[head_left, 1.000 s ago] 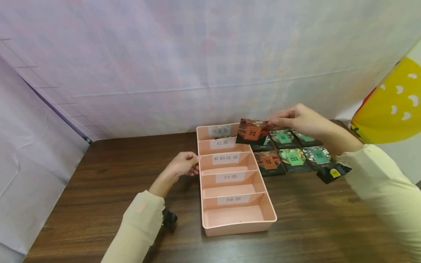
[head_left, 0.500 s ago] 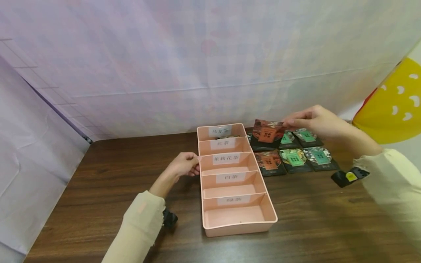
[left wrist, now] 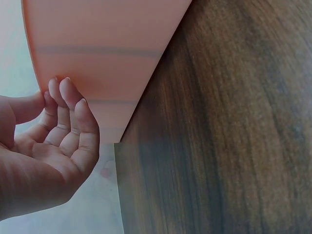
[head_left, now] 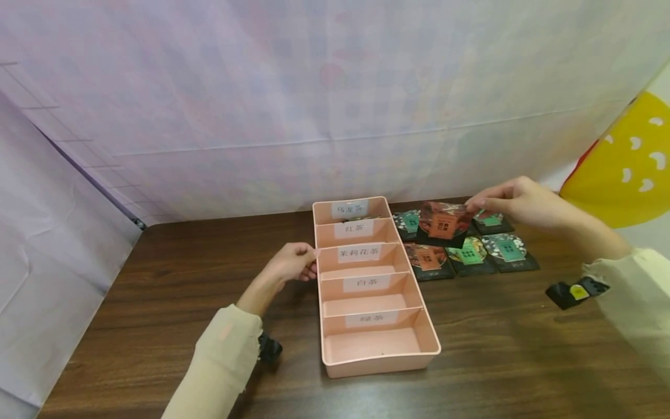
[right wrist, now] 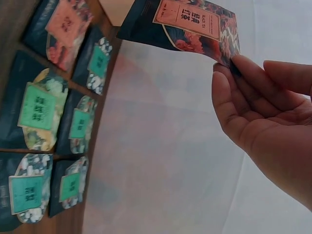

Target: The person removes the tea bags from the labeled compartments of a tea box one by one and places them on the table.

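Note:
My left hand [head_left: 292,261] pinches the left rim of a pink divided box [head_left: 381,365], thumb on the rim and fingers against the outer wall in the left wrist view. Between the fingertips of my right hand [head_left: 518,201], a dark tea sachet [head_left: 444,224] with a red label hangs by its upper corner; "BLACK TEA" is printed on it in the right wrist view [right wrist: 190,19]. It is held above other sachets lying right of the box, partly covering them. Among those, one red-labelled sachet [head_left: 430,261] lies against the box's right side.
Several green-labelled sachets, including a front-right one [head_left: 506,250], lie in two rows. Paper labels mark the box's compartments; something thin [head_left: 361,219] shows in the farthest one. A pale curtain [head_left: 235,105] hangs behind the wooden table [head_left: 173,279].
My right hand has carried the red-labelled sachet rightward, from the box's right edge to above the lying sachets, and slightly lower. The left hand and the box have stayed put.

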`<move>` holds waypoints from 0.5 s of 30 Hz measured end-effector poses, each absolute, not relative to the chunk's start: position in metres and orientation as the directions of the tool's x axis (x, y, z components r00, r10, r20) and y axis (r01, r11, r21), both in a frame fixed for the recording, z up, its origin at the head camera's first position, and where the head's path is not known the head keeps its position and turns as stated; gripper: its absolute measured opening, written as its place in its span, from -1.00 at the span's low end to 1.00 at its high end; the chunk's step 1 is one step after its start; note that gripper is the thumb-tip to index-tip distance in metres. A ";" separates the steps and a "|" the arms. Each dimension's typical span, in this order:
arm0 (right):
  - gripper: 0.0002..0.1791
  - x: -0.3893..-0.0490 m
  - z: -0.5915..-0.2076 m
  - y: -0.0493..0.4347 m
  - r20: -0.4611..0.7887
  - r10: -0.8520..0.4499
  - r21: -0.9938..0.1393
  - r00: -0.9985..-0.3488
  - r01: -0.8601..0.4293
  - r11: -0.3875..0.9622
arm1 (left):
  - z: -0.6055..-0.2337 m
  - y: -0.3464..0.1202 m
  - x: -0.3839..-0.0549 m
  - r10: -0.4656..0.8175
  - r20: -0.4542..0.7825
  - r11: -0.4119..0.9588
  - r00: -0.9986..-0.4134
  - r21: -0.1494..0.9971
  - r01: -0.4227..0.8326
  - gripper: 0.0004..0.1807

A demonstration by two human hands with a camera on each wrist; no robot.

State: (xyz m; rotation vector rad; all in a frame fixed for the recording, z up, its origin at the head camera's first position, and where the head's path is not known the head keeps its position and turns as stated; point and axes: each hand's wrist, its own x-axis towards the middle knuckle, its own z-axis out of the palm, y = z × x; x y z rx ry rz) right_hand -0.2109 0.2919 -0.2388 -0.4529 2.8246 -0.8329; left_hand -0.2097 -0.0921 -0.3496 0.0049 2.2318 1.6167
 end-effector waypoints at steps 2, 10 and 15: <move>-0.61 -0.209 -0.243 0.295 -0.080 -0.348 -0.558 -0.934 -0.248 0.792 | -0.349 -0.092 -0.210 0.221 -0.307 0.336 -0.926 0.915 -0.223 -0.76; -0.65 -0.205 -0.262 0.303 -0.132 -0.394 -0.638 -0.910 -0.226 0.736 | -0.350 -0.093 -0.210 0.228 -0.298 0.334 -0.927 0.918 -0.213 -0.76; -0.70 -0.203 -0.276 0.306 -0.156 -0.416 -0.663 -0.896 -0.218 0.717 | -0.350 -0.091 -0.210 0.230 -0.299 0.332 -0.926 0.919 -0.214 -0.77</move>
